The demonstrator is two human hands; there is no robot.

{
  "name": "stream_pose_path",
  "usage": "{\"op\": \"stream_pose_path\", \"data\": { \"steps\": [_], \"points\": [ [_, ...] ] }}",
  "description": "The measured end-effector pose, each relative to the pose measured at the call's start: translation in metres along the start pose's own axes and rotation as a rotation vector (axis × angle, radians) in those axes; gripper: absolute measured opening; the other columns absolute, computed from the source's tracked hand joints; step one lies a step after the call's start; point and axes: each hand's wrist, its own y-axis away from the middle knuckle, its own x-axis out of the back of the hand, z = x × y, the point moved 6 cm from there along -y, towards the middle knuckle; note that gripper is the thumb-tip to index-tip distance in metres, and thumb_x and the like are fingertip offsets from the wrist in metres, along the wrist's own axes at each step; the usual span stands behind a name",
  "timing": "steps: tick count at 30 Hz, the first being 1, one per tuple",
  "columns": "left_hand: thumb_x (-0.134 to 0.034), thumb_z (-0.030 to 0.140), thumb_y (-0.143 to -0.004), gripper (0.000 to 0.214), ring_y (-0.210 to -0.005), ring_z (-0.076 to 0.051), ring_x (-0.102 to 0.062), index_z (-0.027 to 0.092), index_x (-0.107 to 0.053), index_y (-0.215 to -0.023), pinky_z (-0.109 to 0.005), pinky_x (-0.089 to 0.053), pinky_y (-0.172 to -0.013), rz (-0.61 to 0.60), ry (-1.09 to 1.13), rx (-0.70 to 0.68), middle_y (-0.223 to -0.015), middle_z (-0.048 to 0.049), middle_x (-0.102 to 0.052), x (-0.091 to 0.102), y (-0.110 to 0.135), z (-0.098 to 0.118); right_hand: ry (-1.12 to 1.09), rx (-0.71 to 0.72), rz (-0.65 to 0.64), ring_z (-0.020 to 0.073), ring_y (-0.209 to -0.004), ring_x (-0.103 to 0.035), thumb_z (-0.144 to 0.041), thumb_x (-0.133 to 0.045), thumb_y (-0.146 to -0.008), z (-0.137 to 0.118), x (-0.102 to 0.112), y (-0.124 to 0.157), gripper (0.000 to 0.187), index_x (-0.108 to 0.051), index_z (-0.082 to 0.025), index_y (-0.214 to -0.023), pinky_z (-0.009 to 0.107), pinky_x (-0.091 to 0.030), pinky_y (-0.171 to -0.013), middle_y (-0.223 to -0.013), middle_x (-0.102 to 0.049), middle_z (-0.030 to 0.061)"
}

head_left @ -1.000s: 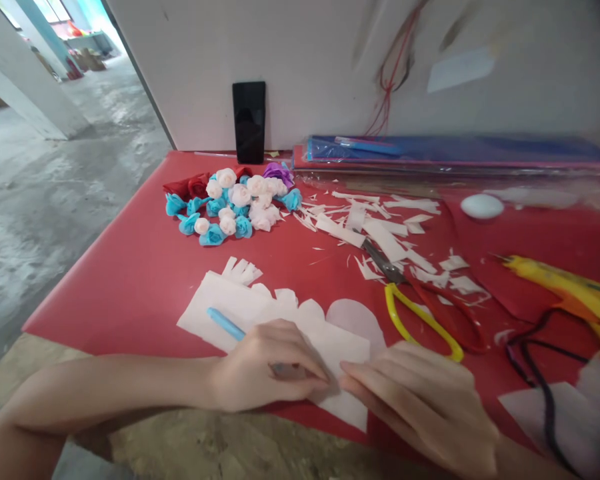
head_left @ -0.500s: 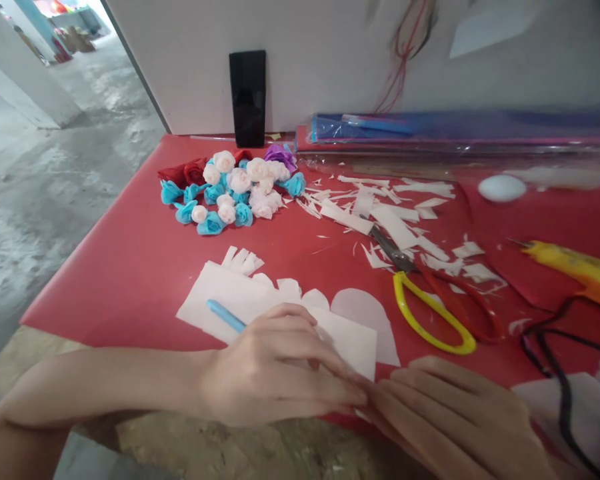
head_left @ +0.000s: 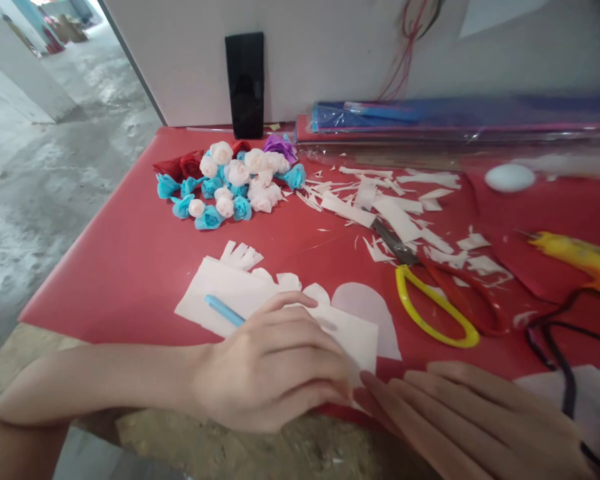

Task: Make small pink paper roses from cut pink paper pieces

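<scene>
Left hand [head_left: 275, 370] curled over white paper [head_left: 215, 287] at near edge of red table [head_left: 130, 267]; blue pen [head_left: 223, 311] runs under palm (grip hidden, cannot tell). Right hand [head_left: 480, 420] flat, holding nothing, fingertips at paper corner. Risk: uneven press creases thin sheet or slides it off edge.

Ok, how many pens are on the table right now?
1. A blue pen lies on the white paper, its near end under the left hand. Others may be hidden in the wrapped packets at the back.
</scene>
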Motion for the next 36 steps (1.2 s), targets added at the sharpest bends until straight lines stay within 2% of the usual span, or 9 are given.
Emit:
{"op": "stream_pose_path", "data": {
  "steps": [7,12,17,21,24,28,30,34,36],
  "points": [
    [-0.040,0.010,-0.086,0.013,-0.073,-0.010,-0.057,0.013,-0.052,-0.084,-0.032,-0.037,-0.096,-0.027,0.062,0.030,-0.078,-0.0039,-0.066,-0.003,0.000,-0.007,0.071,0.117,0.018,0.0184,-0.039,-0.055,-0.014,-0.030,-0.092,-0.004,0.002,-0.002,0.033,-0.061,-0.023,-0.100,0.036,-0.041,-0.048,-0.045,-0.064,0.0002],
    [-0.047,0.019,-0.086,0.013,-0.072,-0.009,-0.060,0.010,-0.057,-0.085,-0.030,-0.038,-0.095,-0.038,0.129,-0.016,-0.080,-0.0057,-0.068,-0.008,0.000,-0.009,-0.010,0.085,0.020,0.0192,-0.040,-0.054,-0.013,-0.023,-0.092,0.001,0.001,-0.003,0.040,-0.062,-0.022,-0.093,0.037,-0.037,-0.049,-0.044,-0.062,0.0021],
    [-0.054,0.009,-0.080,0.008,-0.069,-0.009,-0.059,0.009,-0.061,-0.081,-0.032,-0.036,-0.096,-0.018,0.046,-0.067,-0.078,-0.0053,-0.069,-0.008,0.004,-0.013,-0.004,0.196,-0.095,0.0125,-0.043,-0.056,-0.015,-0.031,-0.093,0.006,-0.006,-0.017,0.030,-0.058,-0.020,-0.080,0.030,-0.039,-0.048,-0.048,-0.064,0.0007],
    [-0.053,0.008,-0.079,0.008,-0.066,-0.009,-0.056,0.011,-0.060,-0.078,-0.032,-0.040,-0.091,-0.018,-0.083,-0.049,-0.074,-0.0025,-0.068,-0.004,-0.001,-0.021,0.087,0.017,-0.166,0.0086,-0.032,-0.045,-0.021,-0.045,-0.088,0.024,-0.016,-0.030,0.030,-0.056,-0.020,-0.060,0.025,-0.034,-0.040,-0.036,-0.049,-0.0051],
    [-0.044,0.012,-0.083,0.014,-0.067,-0.011,-0.054,0.012,-0.055,-0.075,-0.028,-0.045,-0.078,-0.041,-0.168,0.067,-0.071,-0.0028,-0.063,0.001,-0.008,-0.035,0.092,-0.096,-0.155,0.0099,-0.039,-0.053,-0.023,-0.047,-0.087,0.038,-0.020,-0.031,0.028,-0.058,-0.019,-0.061,0.025,-0.037,-0.045,-0.044,-0.059,-0.0025],
    [-0.035,0.020,-0.087,0.025,-0.053,-0.008,-0.046,0.015,-0.048,-0.066,-0.020,-0.039,-0.054,-0.024,-0.259,0.397,-0.056,0.0032,-0.049,0.016,-0.008,-0.072,0.236,-0.084,-0.185,0.0168,-0.064,-0.063,-0.018,-0.041,-0.087,0.054,-0.026,-0.032,0.021,-0.061,-0.015,-0.088,0.028,-0.045,-0.056,-0.075,-0.070,0.0060],
    [-0.040,0.024,-0.086,0.028,-0.049,-0.007,-0.043,0.015,-0.047,-0.060,-0.019,-0.036,-0.050,-0.002,-0.247,0.428,-0.052,0.0048,-0.045,0.020,-0.007,-0.085,0.268,-0.070,-0.226,0.0188,-0.071,-0.063,-0.016,-0.038,-0.087,0.061,-0.032,-0.036,0.024,-0.062,-0.015,-0.088,0.029,-0.047,-0.057,-0.082,-0.069,0.0083],
    [-0.052,0.021,-0.079,0.008,-0.061,-0.007,-0.053,0.014,-0.055,-0.081,-0.018,-0.042,-0.056,0.085,-0.196,0.454,-0.069,0.0015,-0.058,0.024,-0.005,-0.102,0.249,0.006,-0.306,0.0214,-0.077,-0.060,-0.013,-0.040,-0.086,0.071,-0.051,-0.049,0.022,-0.063,-0.011,-0.086,0.034,-0.049,-0.068,-0.086,-0.066,0.0112],
    [-0.058,0.022,-0.075,0.009,-0.066,-0.009,-0.056,0.013,-0.058,-0.077,-0.019,-0.045,-0.060,0.101,-0.160,0.459,-0.073,-0.0003,-0.061,0.024,-0.004,-0.105,0.233,0.051,-0.364,0.0233,-0.082,-0.058,-0.013,-0.044,-0.084,0.077,-0.065,-0.055,0.019,-0.062,-0.009,-0.089,0.036,-0.049,-0.071,-0.088,-0.065,0.0123]
  ]
}}
